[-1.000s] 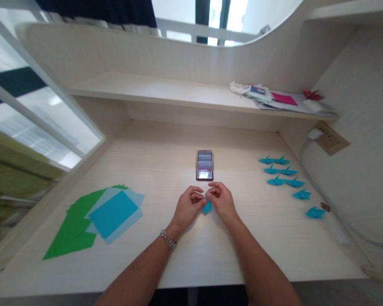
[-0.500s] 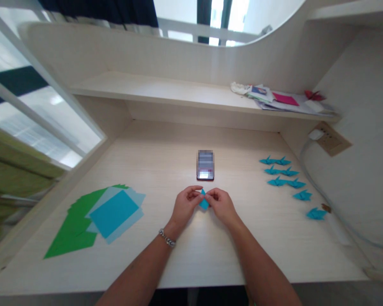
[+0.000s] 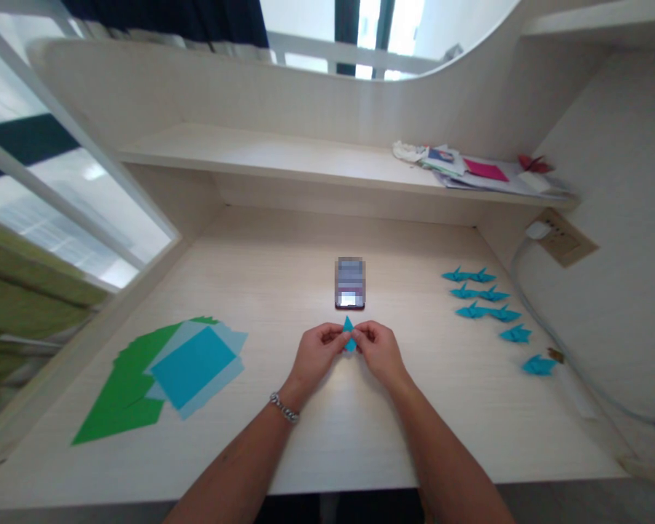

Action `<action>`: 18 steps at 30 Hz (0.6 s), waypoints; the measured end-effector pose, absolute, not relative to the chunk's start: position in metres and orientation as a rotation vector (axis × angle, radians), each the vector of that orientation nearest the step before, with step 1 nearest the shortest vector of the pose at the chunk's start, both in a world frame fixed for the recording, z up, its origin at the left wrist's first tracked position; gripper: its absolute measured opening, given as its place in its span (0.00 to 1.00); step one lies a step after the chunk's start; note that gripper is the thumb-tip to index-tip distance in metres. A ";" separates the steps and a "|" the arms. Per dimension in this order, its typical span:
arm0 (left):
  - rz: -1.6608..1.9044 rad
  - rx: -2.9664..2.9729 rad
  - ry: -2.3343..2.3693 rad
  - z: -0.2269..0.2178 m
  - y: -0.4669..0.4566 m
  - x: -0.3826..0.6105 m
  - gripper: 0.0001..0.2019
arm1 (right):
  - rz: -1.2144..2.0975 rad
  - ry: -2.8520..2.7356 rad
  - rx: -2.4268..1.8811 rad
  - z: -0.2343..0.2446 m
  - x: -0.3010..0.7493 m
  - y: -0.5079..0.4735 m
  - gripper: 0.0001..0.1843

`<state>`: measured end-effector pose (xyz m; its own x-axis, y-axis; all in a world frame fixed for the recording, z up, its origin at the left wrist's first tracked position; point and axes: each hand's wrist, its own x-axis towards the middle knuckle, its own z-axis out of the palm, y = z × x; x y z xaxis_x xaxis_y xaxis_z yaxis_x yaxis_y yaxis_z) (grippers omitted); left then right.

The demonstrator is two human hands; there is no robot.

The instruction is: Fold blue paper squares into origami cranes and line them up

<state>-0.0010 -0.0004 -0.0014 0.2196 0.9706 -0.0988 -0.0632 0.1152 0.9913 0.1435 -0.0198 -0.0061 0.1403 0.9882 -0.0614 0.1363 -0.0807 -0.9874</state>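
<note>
A small folded piece of blue paper [image 3: 348,324] is held between both hands over the middle of the desk, its pointed end facing away from me. My left hand [image 3: 317,353] pinches its left edge with thumb and fingers. On the opposite edge, my right hand [image 3: 379,351] pinches it the same way, the thumbs close together. The fingers cover part of the paper, so its exact folds are hidden. Just beyond the hands lies a phone [image 3: 350,282] with a lit screen.
Blue sheets of paper [image 3: 193,367] overlap green sheets [image 3: 117,397] at the left. Several folded blue paper cranes [image 3: 516,333] stand in rows at the right. Papers [image 3: 485,169] lie on the shelf [image 3: 284,156]. A grey cable [image 3: 546,327] runs from the wall socket [image 3: 562,236].
The blue paper has turned or shifted slightly in my fingers, and more of its far tip shows above them. My left fingers have curled in closer. Both hands keep their pinch.
</note>
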 end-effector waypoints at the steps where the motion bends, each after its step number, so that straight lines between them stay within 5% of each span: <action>1: 0.983 1.150 1.029 -0.001 0.000 -0.001 0.12 | 1.090 -1.156 -1.411 -0.006 0.144 -0.020 0.09; 18: 1.112 1.089 0.980 0.000 -0.001 0.000 0.18 | 1.158 -0.995 -1.241 -0.001 0.144 -0.018 0.18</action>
<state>0.0003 -0.0014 -0.0005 0.1784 0.9821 -0.0613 -0.1838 0.0945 0.9784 0.1436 -0.0180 -0.0015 0.1653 0.9851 -0.0477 -0.1006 -0.0313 -0.9944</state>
